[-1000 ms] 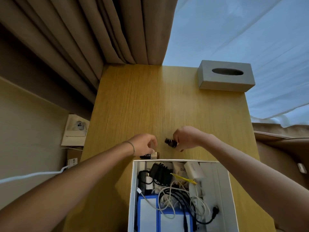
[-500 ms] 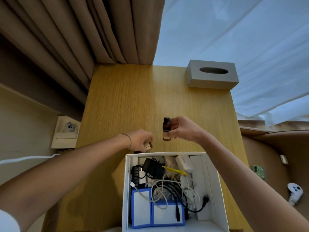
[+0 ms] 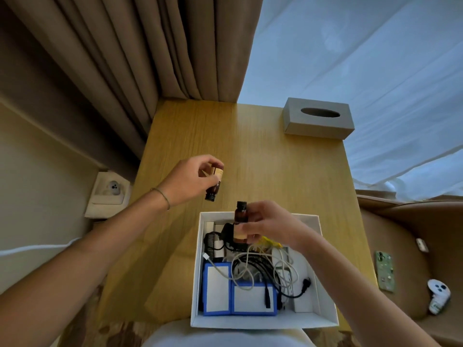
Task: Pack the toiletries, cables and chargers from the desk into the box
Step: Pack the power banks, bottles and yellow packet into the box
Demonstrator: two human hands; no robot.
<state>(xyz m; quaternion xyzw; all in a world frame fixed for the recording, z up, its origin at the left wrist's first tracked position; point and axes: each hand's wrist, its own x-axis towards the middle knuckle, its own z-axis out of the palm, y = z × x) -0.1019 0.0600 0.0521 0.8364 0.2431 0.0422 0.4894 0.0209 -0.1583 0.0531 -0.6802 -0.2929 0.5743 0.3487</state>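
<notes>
one wooden desk [image 3: 263, 156], curtains behind its far left corner. one white open box [image 3: 325, 291] at the near edge, right of centre. one grey tissue box [image 3: 318, 118] at the far right corner, oval slot on top, no print readable.

in the box: two blue-bordered white cartons [image 3: 240, 289] side by side along the near wall, faces blank from here. over them a tangle of cables [image 3: 260, 266], black and white mixed, exact count can't tell. one black charger [image 3: 226, 230] at the far left of the box, one black plug end [image 3: 306, 284] toward the right wall.

two small amber bottles, black caps, tan labels; label text too small to read.
- left hand [image 3: 190, 181] above the desk just beyond the box's far left corner, fingers curled round the left bottle [image 3: 215, 186], tilted, cap pointing down toward the near edge.
- right hand [image 3: 265, 224] over the far wall of the box, fingers and thumb pinching the right bottle [image 3: 241, 221] by its lower half, upright, cap up. the bottle is above the contents, whether it touches them can't tell.

off the desk to the right: one phone [image 3: 384, 270] in a green case and one white controller [image 3: 438, 298] on a brown seat.
</notes>
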